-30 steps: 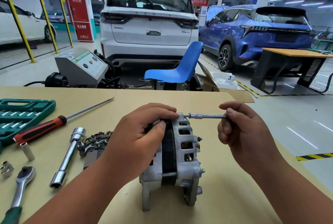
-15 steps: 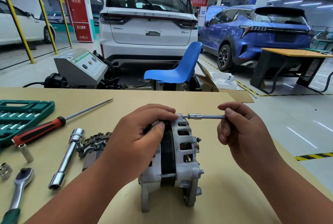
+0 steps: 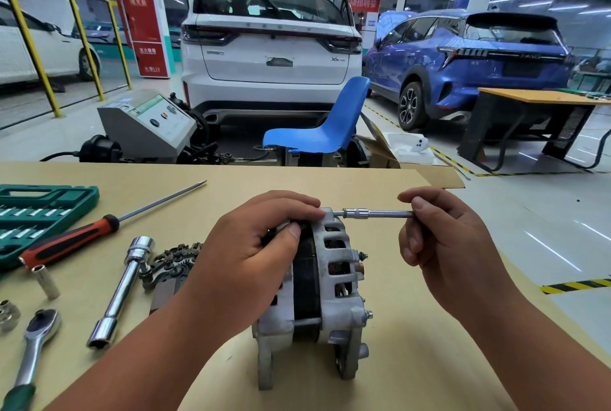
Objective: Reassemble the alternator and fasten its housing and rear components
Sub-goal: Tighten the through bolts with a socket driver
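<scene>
Head view, looking down at your bench: your left hand [image 3: 244, 265] is curled over the top of the alternator [image 3: 334, 295]. Its fingers [image 3: 294, 203] lie close together across the upper edge, and the thumb presses on the dark band between the two housing halves. The alternator stands on edge on the cardboard-covered table [image 3: 330, 179], near the front and between your hands, with its slotted rear housing facing right.

Your right hand [image 3: 443, 245] pinches the end of a thin socket driver [image 3: 377, 213] between thumb and fingertips [image 3: 417, 203]. The other fingers are curled loosely towards the palm. The driver lies level, and its socket end meets a bolt at the top of the rear housing, just beside your left fingertips.

On the left of the table an open green tool case [image 3: 84, 199] holds rows of silvery sockets [image 3: 33, 212] in its slots; their number cannot be told. A red-and-black screwdriver [image 3: 69, 240] lies along the case's near edge, its shaft pointing away to the right. Near it lie a loose socket [image 3: 46, 281], a chrome tube wrench [image 3: 122, 291], a ratchet [image 3: 38, 338] and a finned rectifier plate [image 3: 172, 262], the last partly hidden behind your left wrist. Beyond the table's far right corner an open cardboard box [image 3: 375, 146] holds a white moulded piece [image 3: 410, 148].
</scene>
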Available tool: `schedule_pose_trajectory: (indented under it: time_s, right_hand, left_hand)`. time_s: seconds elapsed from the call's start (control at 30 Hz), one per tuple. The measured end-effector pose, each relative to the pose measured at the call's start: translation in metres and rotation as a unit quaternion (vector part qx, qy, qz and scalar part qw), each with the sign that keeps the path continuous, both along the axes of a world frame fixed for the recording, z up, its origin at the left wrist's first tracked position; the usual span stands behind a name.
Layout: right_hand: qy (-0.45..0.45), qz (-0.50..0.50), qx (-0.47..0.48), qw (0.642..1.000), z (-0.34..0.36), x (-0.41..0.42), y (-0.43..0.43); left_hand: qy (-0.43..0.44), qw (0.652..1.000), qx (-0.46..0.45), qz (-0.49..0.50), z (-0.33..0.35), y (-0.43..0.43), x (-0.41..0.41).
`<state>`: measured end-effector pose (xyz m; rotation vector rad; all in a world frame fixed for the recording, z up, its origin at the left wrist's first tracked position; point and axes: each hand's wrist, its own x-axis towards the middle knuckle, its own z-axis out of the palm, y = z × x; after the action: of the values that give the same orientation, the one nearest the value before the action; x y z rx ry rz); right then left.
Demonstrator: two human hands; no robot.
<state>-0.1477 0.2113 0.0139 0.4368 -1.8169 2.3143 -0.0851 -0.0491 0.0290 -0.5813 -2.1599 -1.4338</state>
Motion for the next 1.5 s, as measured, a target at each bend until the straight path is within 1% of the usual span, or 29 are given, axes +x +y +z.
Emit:
schedule_pose_trajectory:
  time_s: [0.4,0.6,1.5]
  right_hand:
    - [0.003,0.001,0.0,1.0,-0.0005,-0.0002,-0.0004]
    - [0.013,-0.001,-0.017,1.0,0.0007,0.0017,-0.0034]
    - [0.012,-0.014,0.0,1.0,0.0006,0.0032,-0.0037]
  left_hand:
    - [0.001,1.0,-0.01,0.003,-0.0003,-0.0011,-0.0009]
    - [0.0,1.0,0.0,0.002,-0.0005,-0.0001,-0.0002]
    - [-0.004,1.0,-0.003,0.0,-0.0008,-0.0014,-0.0009]
